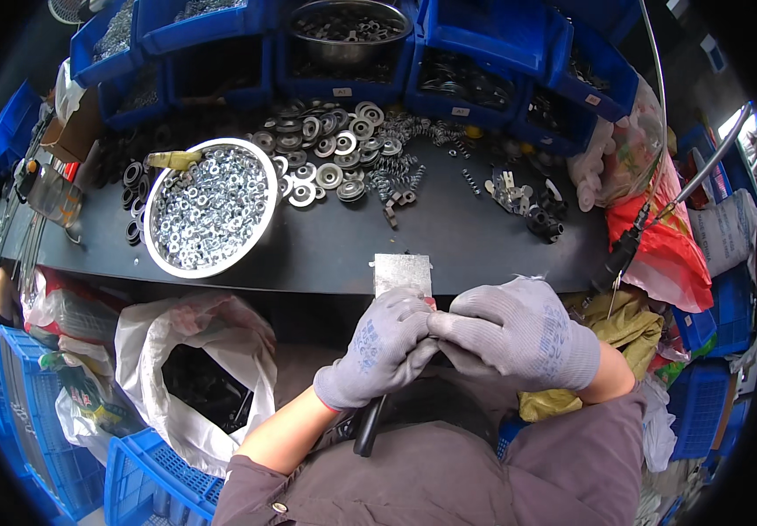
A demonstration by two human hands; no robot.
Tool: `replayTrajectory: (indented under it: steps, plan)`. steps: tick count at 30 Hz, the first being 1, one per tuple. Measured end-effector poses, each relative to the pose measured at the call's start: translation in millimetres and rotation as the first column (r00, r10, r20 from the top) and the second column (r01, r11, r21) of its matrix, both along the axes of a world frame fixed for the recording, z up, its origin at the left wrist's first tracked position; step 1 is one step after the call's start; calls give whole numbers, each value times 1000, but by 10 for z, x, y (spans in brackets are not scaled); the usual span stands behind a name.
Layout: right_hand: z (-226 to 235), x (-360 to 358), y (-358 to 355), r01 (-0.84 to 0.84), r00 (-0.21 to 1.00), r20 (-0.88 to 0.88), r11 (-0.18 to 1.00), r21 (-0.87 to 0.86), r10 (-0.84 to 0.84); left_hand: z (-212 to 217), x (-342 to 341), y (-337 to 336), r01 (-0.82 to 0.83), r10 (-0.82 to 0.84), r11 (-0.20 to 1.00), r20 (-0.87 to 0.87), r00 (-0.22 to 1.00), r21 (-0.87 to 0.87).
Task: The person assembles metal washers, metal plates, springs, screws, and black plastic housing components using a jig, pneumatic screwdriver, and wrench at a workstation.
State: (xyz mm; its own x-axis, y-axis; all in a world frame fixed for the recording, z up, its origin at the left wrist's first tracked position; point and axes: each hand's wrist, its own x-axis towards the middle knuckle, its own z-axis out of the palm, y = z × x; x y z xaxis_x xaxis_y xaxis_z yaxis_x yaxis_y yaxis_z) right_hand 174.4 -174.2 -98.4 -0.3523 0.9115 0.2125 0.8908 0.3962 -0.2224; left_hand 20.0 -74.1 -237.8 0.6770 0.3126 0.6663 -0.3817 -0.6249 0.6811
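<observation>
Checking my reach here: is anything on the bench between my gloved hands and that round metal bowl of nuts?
Nothing visible. The left hand and right hand sit at the bench's near edge; the dark surface toward the bowl of nuts is bare.

Your clear passage is the bare counter (475, 237) strip at frame centre, right of the metal bowl of nuts (210, 208). Washers (326, 149), springs (396, 171) and blue bins (483, 53) block the upper frame.

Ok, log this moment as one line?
left hand: gripping dark tool handle | right hand: fingers meeting left | metal plate at bench edge | bowl of nuts left
</observation>
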Motion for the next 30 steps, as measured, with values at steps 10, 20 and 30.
replayTrajectory:
  steps: [10,20,30]
  plan:
    - [105,115,96,-144,963,-249,977,-160,101,-18,8,14,10,-10,1000,0,1000,8]
    - [9,-5,-7,267,884,-326,935,-235,-334,-7,-23,12,28,-27,1000,-17,999,4]
    - [44,131,70,29,868,-482,982,-187,-118,-6,8,-12,-8,8,1000,-11,1000,-4]
